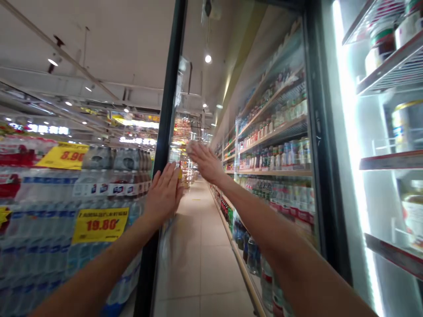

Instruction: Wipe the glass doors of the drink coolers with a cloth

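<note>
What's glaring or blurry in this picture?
In the head view, the upright light strip on the right glares white; in that same view, the right hand looks smeared, the bottle at the right edge is soft, and the 19.80 on the yellow sign is readable though its small print is blurred.

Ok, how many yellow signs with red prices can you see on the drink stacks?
2: an upper sign and, lower and further right, a second sign. A yellow piece cut off at the left edge may be another.
</note>
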Available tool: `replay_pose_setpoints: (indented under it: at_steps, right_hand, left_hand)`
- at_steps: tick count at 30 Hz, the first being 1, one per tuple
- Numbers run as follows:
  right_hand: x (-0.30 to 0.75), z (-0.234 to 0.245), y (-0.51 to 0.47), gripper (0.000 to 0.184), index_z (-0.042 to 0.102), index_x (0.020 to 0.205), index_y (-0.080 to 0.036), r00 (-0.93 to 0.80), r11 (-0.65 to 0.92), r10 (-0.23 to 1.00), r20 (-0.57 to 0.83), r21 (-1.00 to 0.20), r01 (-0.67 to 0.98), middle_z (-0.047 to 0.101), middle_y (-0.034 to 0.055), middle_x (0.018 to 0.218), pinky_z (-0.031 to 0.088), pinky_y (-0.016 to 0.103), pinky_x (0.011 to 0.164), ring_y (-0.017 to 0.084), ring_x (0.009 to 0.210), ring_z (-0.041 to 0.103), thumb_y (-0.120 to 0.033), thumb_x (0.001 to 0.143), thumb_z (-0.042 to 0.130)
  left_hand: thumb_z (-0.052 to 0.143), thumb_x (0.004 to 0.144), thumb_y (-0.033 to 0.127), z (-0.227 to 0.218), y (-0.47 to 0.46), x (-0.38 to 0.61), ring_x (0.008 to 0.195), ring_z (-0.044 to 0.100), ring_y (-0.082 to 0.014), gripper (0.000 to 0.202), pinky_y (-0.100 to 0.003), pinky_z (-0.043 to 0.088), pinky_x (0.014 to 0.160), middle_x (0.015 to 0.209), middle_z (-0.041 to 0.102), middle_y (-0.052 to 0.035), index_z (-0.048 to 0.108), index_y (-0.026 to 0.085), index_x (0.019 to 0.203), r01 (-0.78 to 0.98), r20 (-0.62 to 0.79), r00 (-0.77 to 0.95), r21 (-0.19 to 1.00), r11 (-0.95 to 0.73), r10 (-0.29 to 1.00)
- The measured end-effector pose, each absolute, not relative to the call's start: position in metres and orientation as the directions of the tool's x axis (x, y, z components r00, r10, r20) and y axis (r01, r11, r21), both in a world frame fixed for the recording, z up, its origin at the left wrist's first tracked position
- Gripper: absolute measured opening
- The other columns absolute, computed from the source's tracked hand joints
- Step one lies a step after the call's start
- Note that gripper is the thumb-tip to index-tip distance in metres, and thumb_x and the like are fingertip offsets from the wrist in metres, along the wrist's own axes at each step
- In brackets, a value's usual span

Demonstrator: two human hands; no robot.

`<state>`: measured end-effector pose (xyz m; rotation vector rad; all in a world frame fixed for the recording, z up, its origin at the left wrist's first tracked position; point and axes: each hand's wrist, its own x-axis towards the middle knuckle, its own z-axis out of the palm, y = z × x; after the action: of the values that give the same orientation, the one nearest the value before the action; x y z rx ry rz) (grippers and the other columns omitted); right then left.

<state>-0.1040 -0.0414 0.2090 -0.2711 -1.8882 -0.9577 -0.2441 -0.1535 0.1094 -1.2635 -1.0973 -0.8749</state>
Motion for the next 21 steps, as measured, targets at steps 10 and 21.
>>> replay_pose_setpoints:
  at_steps: [10,21]
  right_hand:
    - [-0.151,0.170,-0.067,0.038,0.053,0.126,-0.023,-0.621,0.695,-0.281,0.732,0.601,0.394,0.039,-0.0003,0.145,0.021,0.044,0.114,0.021,0.139,0.022,-0.018,0.090,0.042]
    - [-0.143,0.129,-0.069,0.039,0.051,0.128,-0.020,-0.692,0.655,-0.311,0.652,0.674,0.341,0.040,0.0031,0.144,0.021,0.046,0.113,0.022,0.139,0.022,-0.016,0.091,0.040]
  left_hand:
    - [0.036,0.088,0.032,0.131,-0.177,-0.268,0.136,0.029,-0.0265,0.055,-0.046,0.022,0.110,0.144,0.034,-0.0180,0.033,0.009,0.137,0.975,0.983,0.180,-0.175,0.137,-0.026]
    - [0.035,0.089,0.032,0.125,-0.180,-0.274,0.137,0.027,-0.0266,0.053,-0.046,0.023,0.110,0.144,0.035,-0.0186,0.034,0.007,0.137,0.972,0.983,0.181,-0.177,0.155,-0.009]
